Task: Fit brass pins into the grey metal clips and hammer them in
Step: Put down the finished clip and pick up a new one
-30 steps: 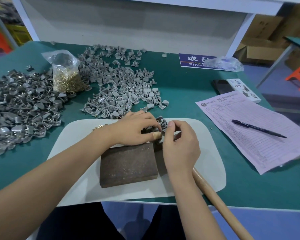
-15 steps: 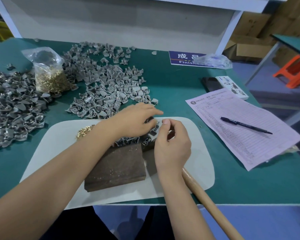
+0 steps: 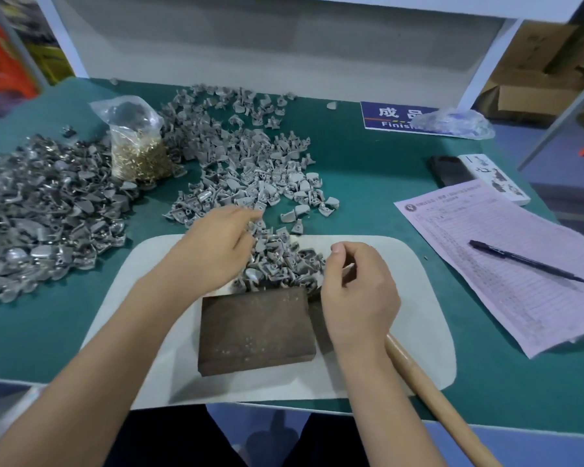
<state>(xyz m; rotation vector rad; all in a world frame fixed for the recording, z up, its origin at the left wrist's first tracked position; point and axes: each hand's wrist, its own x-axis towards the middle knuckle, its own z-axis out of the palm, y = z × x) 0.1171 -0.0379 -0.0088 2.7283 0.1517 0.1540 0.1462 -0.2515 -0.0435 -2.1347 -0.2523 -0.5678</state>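
Grey metal clips [image 3: 277, 261] lie heaped on the white mat [image 3: 415, 298] near the desk's front edge, behind a brown block [image 3: 255, 332]. I see my left hand [image 3: 216, 251] spread loosely over them; right hand [image 3: 358, 291] curled (contents unclear). Clear bag of brass pins [image 3: 137, 146] sits toward the rear left.

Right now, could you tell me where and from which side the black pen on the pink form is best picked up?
Pinch the pen across the middle of its barrel, coming straight down from above. It lies flat on the pink form, slanting from upper left to lower right, with open paper along both long sides, so fingers fit either side. The right hand is the nearer one.
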